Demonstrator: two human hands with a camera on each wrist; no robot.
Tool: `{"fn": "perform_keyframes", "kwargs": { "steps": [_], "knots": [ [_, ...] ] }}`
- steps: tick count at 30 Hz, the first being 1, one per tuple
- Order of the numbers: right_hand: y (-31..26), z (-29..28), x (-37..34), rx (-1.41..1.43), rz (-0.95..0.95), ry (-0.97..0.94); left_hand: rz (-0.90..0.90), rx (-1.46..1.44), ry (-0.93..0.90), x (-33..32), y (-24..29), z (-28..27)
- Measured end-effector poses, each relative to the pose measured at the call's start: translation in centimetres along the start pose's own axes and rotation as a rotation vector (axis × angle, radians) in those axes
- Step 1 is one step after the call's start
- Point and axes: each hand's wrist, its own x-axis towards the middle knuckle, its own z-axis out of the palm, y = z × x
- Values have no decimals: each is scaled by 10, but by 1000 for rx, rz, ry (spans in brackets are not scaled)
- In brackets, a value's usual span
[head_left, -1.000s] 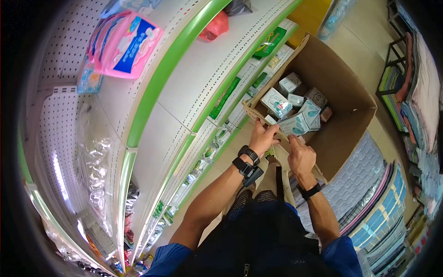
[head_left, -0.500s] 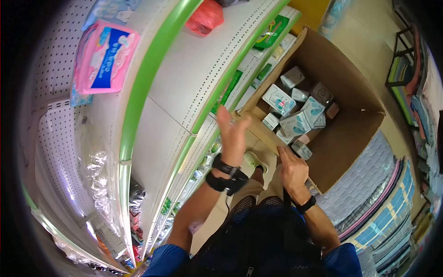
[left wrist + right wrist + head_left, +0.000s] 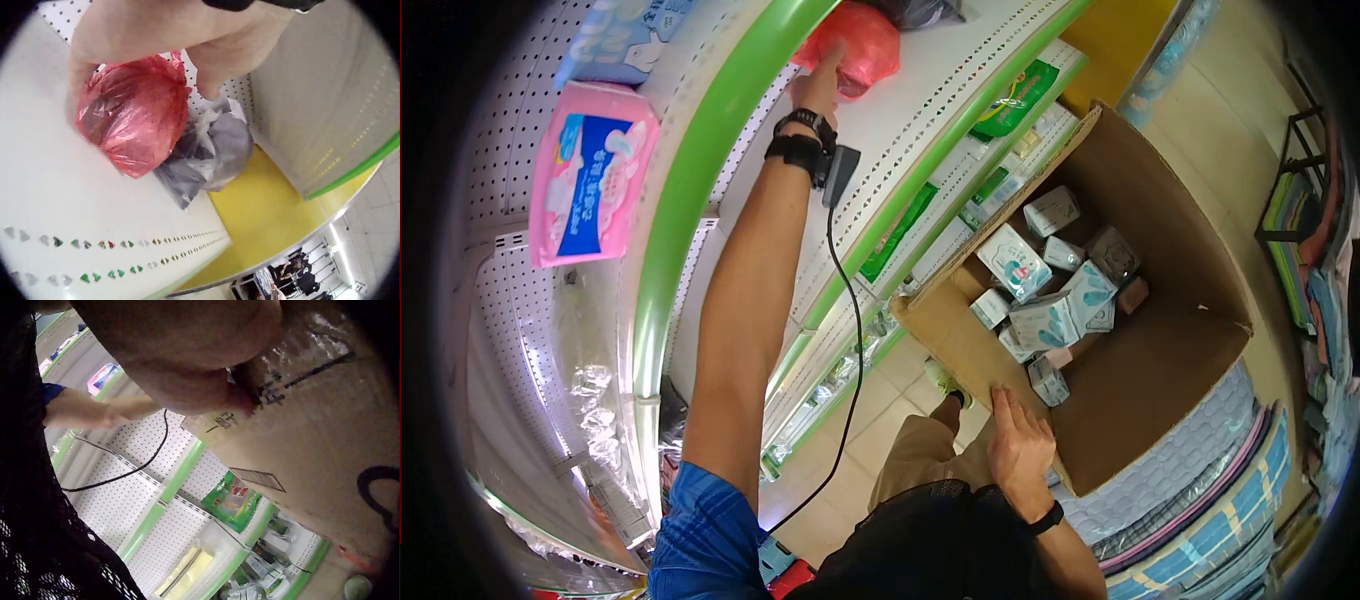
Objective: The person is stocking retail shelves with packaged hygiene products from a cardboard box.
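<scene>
My left hand (image 3: 820, 88) is stretched out over the upper shelf at a red plastic bag (image 3: 862, 55). In the left wrist view its fingers lie along one side of the red bag (image 3: 134, 119), while the thumb stands apart on the other side. A grey plastic bag (image 3: 212, 150) sits right beside the red one. My right hand (image 3: 1020, 450) grips the near rim of a large cardboard box (image 3: 1165, 400), with its fingers over the edge. Several small white and teal boxes (image 3: 1013, 262) lie loosely inside.
A pink pack (image 3: 595, 180) stands on the shelf at left. Green packs (image 3: 1015, 100) hang on lower shelves. Folded quilts (image 3: 1190, 500) are stacked beside the cardboard box. A black cable (image 3: 860, 330) trails from my left wrist. Green-edged shelf fronts (image 3: 700, 190) run beside the arm.
My left hand has left the cardboard box's rim and reached up and forward to the red bag on the shelf. The right hand has stayed on the rim.
</scene>
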Motion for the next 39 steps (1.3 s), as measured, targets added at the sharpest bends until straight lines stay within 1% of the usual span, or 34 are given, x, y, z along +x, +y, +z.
{"fn": "perform_keyframes", "kwargs": {
  "steps": [1, 3, 4, 5, 7, 8, 11, 12, 13, 15, 16, 19, 20, 23, 24, 25, 26, 27, 28, 29, 30, 31, 32, 33, 34, 36, 37, 38, 39],
  "knots": [
    [0, -1, 3, -2, -2, -1, -1, -2, 1, 10, 0, 4],
    [-2, -5, 5, 0, -4, 11, -13, -161, -68, 24, 5, 12],
    [-1, 1, 4, 8, 1, 34, -13, -161, -70, 30, 6, 17],
    [1, 2, 3, 8, 4, 34, -27, -108, 15, 36, 6, 22],
    [4, 1, 1, -7, -9, -69, -53, -3, 185, 49, 4, 32],
    [4, 0, 2, -8, -7, -69, -17, 51, 215, 56, 4, 32],
    [4, -2, 4, 9, -9, -92, -8, 19, 235, 85, 0, 32],
    [4, -2, 4, 12, -8, -100, -82, 67, 345, 79, 7, 38],
    [4, -2, 3, 16, -9, -111, -86, 69, 346, 82, 7, 35],
    [3, -5, 4, 10, -7, -125, -8, -39, 249, 87, 12, 26],
    [3, -6, 5, 5, -5, -137, -11, -42, 249, 95, 13, 20],
    [4, -3, 4, 1, 0, -144, 264, 53, 78, 126, 17, 9],
    [3, -3, 4, -3, -2, -150, 312, -78, 68, 137, 10, 11],
    [0, -3, 6, 12, 2, -141, 288, -154, 85, 143, 3, 9],
    [1, -3, 6, 10, 0, -141, 289, -260, 25, 148, 1, 8],
    [1, -3, 6, 8, -2, -141, 288, -263, 31, 153, 0, 3],
    [2, -4, 6, 4, -7, -143, 294, -85, 78, 157, -2, -2],
    [1, -5, 7, 1, -3, -153, 298, 96, 125, 152, 0, -5],
    [1, -6, 7, -2, 0, -162, 296, 93, 130, 145, -4, -6],
    [0, -6, 9, 0, -4, -166, 325, -51, 135, 136, -12, -7],
    [-1, -5, 12, 6, -18, -91, 356, -196, 141, 127, -16, -10],
    [-1, -3, 13, 13, -32, -15, 350, -337, 91, 112, -18, -14],
    [-1, -2, 11, 16, -40, -19, 306, -407, 73, 97, -20, -21],
    [0, -1, 9, -10, -20, -65, 261, -476, 56, 52, -13, -26],
    [1, 0, 7, -37, 0, -111, 262, -473, 69, 33, -16, -38],
    [0, -1, 6, -33, -13, -105, 303, -758, -237, -2, -30, -69],
    [0, 2, 7, -33, -12, -83, 293, -748, -212, -23, -34, -84],
    [0, 7, 5, -46, -42, -9, 253, -806, -275, -46, -39, -104],
    [-1, 8, 4, -28, -64, -56, 209, -866, -328, -70, -47, -125]
  ]
}}
